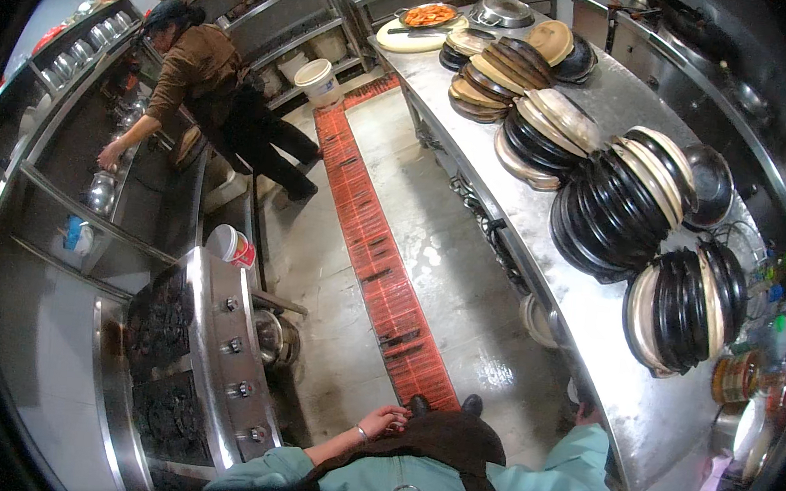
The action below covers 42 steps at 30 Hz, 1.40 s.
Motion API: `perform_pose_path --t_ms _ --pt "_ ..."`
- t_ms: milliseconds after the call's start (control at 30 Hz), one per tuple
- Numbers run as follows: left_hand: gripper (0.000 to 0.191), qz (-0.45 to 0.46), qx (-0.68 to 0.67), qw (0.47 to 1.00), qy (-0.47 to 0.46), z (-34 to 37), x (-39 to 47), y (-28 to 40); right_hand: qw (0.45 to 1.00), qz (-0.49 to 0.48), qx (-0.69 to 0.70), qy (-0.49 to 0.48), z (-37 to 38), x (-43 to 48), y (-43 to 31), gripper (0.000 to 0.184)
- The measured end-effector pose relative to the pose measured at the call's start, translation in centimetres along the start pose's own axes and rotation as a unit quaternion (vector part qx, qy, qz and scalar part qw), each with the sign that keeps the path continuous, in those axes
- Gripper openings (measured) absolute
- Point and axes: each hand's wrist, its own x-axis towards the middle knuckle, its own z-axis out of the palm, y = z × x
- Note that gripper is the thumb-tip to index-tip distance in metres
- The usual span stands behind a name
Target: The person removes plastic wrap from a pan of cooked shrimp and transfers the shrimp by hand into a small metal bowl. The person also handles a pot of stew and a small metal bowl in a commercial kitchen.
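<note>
My left hand (384, 421) hangs in front of my brown apron (411, 436), fingers loosely bent, with nothing seen in it. My right hand (587, 413) is low at the front edge of the steel table (589, 333). It is dark and partly hidden there, beside a small whitish thing (573, 391); whether it grips anything is unclear. On the tabletop to my right lean several stacks of round black stone bowls or pans with wooden underplates (613, 212). The nearest stack (682, 309) stands close to the table's right side.
A gas range (228, 364) with knobs runs along my left, a white tub (224, 241) at its far end. Red slotted drain covers (377, 265) cross the wet floor. A co-worker (204, 82) reaches toward metal pots (102, 192). A bucket (317, 81) stands ahead; jars (735, 377) crowd the right.
</note>
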Motion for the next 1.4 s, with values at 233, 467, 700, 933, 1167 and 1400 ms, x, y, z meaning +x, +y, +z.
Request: perform_pose_path --t_ms 233,467,700,933,1167,1400 --pt "0.025 0.1 -0.045 0.994 0.005 0.4 3.1 1.3 1.0 -0.021 -0.007 -0.002 0.1 -1.9 -1.7 0.032" --pt "0.024 0.072 -0.022 0.996 0.048 0.1 2.4 1.6 0.999 -0.043 -0.002 -0.002 -1.1 -3.2 -2.4 0.031" --pt "0.025 0.08 0.064 0.995 0.017 -1.4 4.6 -0.4 0.998 -0.053 -0.004 -0.032 -2.6 -4.7 -1.9 0.031" --pt "0.023 0.075 0.03 0.997 0.004 0.1 4.4 -0.1 0.995 -0.056 -0.008 -0.083 -3.4 -8.3 -1.9 0.031" --pt "0.022 0.1 0.003 0.995 0.0 0.4 4.5 -1.1 0.957 -0.084 -0.098 -0.261 -2.5 -7.8 -1.4 0.033" --pt "0.04 0.111 -0.036 0.993 -0.009 2.2 2.1 1.3 0.877 -0.001 -0.26 -0.404 8.0 -19.0 1.7 0.035"
